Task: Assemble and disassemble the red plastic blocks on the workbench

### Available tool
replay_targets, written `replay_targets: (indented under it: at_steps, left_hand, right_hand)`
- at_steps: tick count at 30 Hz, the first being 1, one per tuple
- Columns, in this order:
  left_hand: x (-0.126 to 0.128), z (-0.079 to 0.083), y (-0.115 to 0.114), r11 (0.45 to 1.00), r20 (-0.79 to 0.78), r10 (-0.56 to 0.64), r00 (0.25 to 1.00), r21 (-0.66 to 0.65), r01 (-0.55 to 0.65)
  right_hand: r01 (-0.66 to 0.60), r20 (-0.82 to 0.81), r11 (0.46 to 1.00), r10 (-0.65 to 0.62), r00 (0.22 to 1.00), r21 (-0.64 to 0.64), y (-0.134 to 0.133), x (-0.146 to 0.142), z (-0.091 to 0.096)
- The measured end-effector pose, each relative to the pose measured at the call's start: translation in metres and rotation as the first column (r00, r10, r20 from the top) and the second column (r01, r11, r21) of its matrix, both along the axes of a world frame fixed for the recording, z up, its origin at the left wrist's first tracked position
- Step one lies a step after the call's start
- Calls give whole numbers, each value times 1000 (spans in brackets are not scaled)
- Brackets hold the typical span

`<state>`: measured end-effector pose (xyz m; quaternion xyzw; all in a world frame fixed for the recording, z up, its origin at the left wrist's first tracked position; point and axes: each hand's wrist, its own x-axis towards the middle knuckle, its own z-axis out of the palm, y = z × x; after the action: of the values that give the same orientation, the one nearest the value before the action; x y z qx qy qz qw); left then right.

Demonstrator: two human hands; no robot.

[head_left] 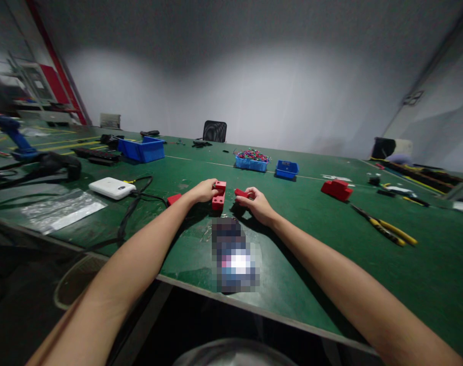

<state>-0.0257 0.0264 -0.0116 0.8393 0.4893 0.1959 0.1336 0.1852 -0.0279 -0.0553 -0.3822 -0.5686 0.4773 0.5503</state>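
My left hand (205,191) is closed on a red block with round holes (218,200), which has a stepped shape and faces me on the green table. Just to the right, my right hand (257,205) pinches a smaller red piece (241,193) between thumb and fingers. A gap separates the two red parts. Another red piece (174,199) lies left of my left hand, partly behind the forearm. In front of my hands is a dark phone-like object (231,236), blurred by pixelation.
A red block (337,189) and yellow-handled pliers (387,229) lie to the right. Farther back stand a blue bin of colourful small parts (251,163), a smaller blue bin (286,170) and a larger blue bin (145,150). A white device (112,188), black cable (130,208) and plastic bag (63,211) lie left.
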Motion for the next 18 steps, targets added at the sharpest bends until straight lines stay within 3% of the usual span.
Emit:
replay_targets:
  at_steps: [2, 5, 13, 18]
  left_hand:
    - [0, 1, -1, 1000, 17, 13, 1000, 17, -13]
    - [1, 1, -2, 999, 50, 37, 998, 16, -38]
    - [2, 2, -3, 997, 59, 75, 995, -11, -74]
    - [2, 4, -4, 997, 79, 83, 993, -7, -82]
  right_hand:
    - [52, 129, 993, -66, 989, 107, -3, -2, 0]
    - [55, 166, 981, -86, 982, 184, -4, -4, 0]
    - [40, 186, 978, -79, 979, 205, -4, -4, -1]
    - [29, 144, 992, -46, 989, 120, -7, -7, 1]
